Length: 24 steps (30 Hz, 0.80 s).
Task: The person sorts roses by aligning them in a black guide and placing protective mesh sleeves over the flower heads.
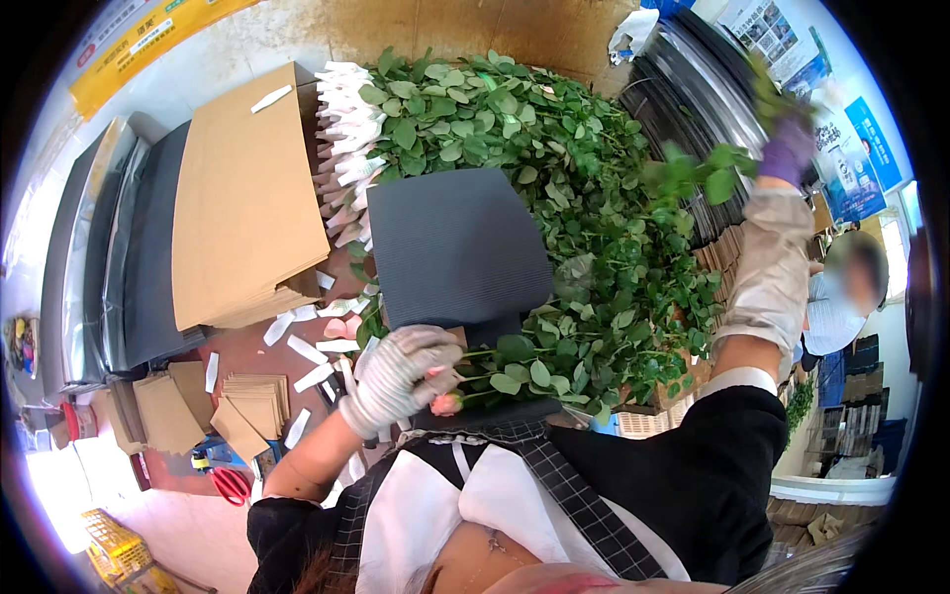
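Observation:
My left hand (404,381), in a white knitted glove, is closed round pink roses (445,404) just under the lower edge of a dark grey ridged board (455,247). Their leafy stems (534,376) stretch to the right. Raised at the far right is my right hand (789,148), in a purple glove with a pale sleeve cover, blurred by motion. It appears to grip a leafy stem (720,178), with green leaves showing on both sides of it. Behind the board lies a big heap of leafy rose stems (594,198), with white sleeves (346,129) over the heads at its left end.
A stack of brown cardboard sheets (247,198) leans at the left, beside dark boards (148,247). White strips (312,376), small cardboard pieces (252,406) and red-handled scissors (230,485) lie nearer. Black sleeves (693,109) stand at the back right. Another person (841,307) is farther right.

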### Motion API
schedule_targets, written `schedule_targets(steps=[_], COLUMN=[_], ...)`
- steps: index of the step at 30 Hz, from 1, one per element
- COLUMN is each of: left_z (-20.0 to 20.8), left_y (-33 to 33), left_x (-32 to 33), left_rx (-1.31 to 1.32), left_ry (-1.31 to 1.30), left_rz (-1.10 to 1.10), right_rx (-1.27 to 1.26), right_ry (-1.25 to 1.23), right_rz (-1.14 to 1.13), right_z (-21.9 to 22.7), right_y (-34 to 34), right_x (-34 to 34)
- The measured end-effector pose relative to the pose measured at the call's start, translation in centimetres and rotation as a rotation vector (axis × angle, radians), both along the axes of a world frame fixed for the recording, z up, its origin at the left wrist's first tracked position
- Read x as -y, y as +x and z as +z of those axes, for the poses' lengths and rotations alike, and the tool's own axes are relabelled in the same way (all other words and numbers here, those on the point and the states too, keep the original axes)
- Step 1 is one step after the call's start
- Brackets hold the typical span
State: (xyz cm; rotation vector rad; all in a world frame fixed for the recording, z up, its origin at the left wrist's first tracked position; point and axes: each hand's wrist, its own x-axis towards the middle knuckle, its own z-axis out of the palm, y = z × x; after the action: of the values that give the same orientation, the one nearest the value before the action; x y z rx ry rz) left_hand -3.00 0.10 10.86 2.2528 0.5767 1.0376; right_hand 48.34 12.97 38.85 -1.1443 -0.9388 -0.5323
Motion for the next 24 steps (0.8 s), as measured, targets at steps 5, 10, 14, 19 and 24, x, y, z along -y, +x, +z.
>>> schedule_targets(steps=[5,10,14,19,24], left_z=[0.4,2.8,3.0,4.3,4.3], left_y=[-1.6,6.4,6.7,2.1,-4.8], left_x=[0.3,-1.7,-0.6,-1.7,0.7], left_rx=[0.221,0.814,1.357,1.325,0.660], left_ry=[-0.478,-0.538,-0.853,-0.706,-0.583], left_rz=[0.087,-0.272,-0.251,0.297,0.331], right_rx=[0.835,1.289,1.263,0.898,1.008], right_ry=[-0.212,-0.589,-0.735,-0.830,-0.766], right_rz=[-0.343,0.621,0.661,1.014,0.792], right_z=[1.2,-15.3,-17.8,-19.8,-18.0], right_y=[-9.3,-22.4,-25.7,-24.6,-23.2], right_x=[7.8,10.5,12.4,12.6,13.8])
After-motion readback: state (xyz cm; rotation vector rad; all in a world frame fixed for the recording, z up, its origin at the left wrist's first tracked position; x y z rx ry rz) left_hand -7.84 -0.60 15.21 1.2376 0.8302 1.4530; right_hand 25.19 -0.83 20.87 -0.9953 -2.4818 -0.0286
